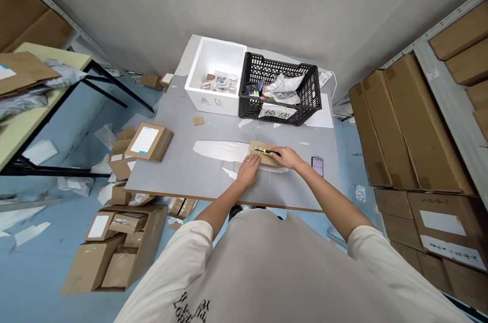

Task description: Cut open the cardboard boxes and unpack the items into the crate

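Note:
A small brown cardboard box point(272, 160) lies on the grey table, partly over a long torn strip of pale paper point(221, 150). My left hand point(248, 169) grips the box's near left corner, its fingers bent against the edge. In my right hand point(287, 156) is a yellow-and-black utility knife point(266, 151), pointing left across the top of the box. The knife tip is close to the box's left end; I cannot tell whether it cuts in. My right palm hides the knife's rear part.
Behind stand a white foam box point(213, 103) and a black plastic crate point(280, 113), both holding small packages. A labelled carton point(148, 141) sits at the table's left, a phone point(317, 166) at its right. Cartons point(110, 257) crowd the floor at left; stacked boxes point(404, 124) line the right.

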`<state>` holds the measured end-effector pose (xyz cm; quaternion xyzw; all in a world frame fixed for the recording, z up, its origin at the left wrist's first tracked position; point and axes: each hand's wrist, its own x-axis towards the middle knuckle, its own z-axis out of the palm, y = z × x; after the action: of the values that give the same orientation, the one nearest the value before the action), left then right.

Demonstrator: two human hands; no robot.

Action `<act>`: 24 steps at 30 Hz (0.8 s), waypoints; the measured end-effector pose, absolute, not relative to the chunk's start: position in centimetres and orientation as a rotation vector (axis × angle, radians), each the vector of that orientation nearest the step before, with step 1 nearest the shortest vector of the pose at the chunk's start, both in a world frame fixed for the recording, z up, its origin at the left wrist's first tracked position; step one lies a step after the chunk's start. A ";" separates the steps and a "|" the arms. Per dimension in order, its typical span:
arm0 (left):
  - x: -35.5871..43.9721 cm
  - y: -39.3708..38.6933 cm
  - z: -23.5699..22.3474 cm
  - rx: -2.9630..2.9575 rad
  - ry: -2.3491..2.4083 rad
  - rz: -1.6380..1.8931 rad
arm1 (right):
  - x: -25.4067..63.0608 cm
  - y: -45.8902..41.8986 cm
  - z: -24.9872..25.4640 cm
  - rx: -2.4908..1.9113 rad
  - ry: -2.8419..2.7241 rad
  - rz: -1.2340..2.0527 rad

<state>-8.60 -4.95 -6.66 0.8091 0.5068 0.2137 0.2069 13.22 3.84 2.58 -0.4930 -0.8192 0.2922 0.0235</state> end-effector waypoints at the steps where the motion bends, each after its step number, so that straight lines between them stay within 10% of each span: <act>1: -8.8 -4.9 -6.7 2.249 1.399 0.602 | 12.7 4.0 2.4 -1.528 -2.555 0.897; 24: -9.8 -5.3 -6.6 2.262 1.346 0.641 | 10.5 5.3 2.7 -1.495 -2.693 0.922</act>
<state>-9.78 -5.26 -6.62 0.8155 0.4852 0.2310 0.2147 10.47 5.34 2.73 -0.4647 -0.8370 0.2865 -0.0367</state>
